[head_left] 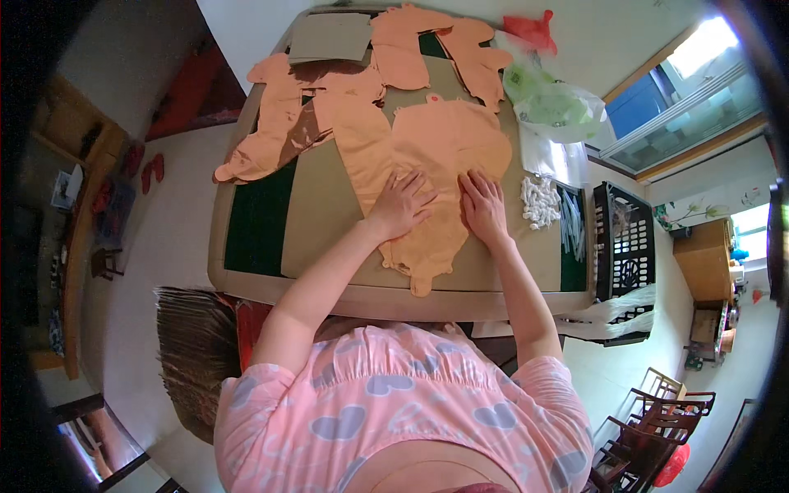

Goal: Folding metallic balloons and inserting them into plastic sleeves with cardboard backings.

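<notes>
A: Start big. How is the tabletop (493,306) laid out, with the wearer at six o'clock?

B: A tan board (316,238) covers its middle. Loose orange pieces (283,107) lie heaped from ten o'clock round to one, and one broad orange sheet (444,148) lies at the centre, under both hands.

A: So how far along are things?

B: Early or midway, I'd judge. The central sheet is spread out flat; nothing looks fixed to it. Whether the heaped ones are finished or waiting, I can't tell.

A: And how does that sheet look?

B: Matte peach-orange, thin, lightly creased. It is broad and rounded toward twelve, narrowing to a small tab at six. A long part slants off toward ten, though I can't tell if it belongs to another piece underneath.

A: The hands?

B: The left hand (400,205) lies on it with fingers fanned apart. The right hand (483,205) rests by its three o'clock edge, fingers slightly parted. Neither seems to pinch anything.

A: Smallest things?

B: Translucent strips (572,222) at four o'clock, and just beside them a cluster of little white bits (540,203), apparently untouched.
</notes>
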A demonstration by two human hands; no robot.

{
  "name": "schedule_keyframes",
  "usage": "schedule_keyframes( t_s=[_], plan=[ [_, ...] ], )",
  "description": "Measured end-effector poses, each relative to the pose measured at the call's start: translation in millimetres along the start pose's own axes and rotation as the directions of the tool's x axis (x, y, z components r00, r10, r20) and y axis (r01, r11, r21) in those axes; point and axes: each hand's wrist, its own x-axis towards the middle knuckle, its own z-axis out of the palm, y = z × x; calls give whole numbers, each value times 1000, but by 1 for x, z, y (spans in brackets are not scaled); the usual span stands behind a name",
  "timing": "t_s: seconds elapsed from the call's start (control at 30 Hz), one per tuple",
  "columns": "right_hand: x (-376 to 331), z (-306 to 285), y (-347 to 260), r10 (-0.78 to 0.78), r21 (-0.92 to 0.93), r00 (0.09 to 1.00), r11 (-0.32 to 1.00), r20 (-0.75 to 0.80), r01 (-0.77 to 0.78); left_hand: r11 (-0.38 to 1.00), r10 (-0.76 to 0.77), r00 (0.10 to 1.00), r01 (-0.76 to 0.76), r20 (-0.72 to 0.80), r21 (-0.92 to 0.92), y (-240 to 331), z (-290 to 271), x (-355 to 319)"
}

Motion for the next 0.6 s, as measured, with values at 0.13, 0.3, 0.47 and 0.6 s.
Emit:
schedule_keyframes(
  t_s=[0.13,0.3,0.47,0.6],
  plan=[
    [0,0,1,-2,-10,1000,1000,1,2,1000,-21,999,21,-27,2,5,-5,1],
    [0,2,3,14,-18,1000,1000,3,-14,999,-8,1000,8,4,-36,13,-6,3],
    [1,5,3,6,18,1000,1000,-2,-6,1000,30,999,-30,-21,7,15,-1,2],
    [1,3,2,13,-14,1000,1000,6,-13,1000,30,999,-30,-13,-4,15,1,2]
  ],
)
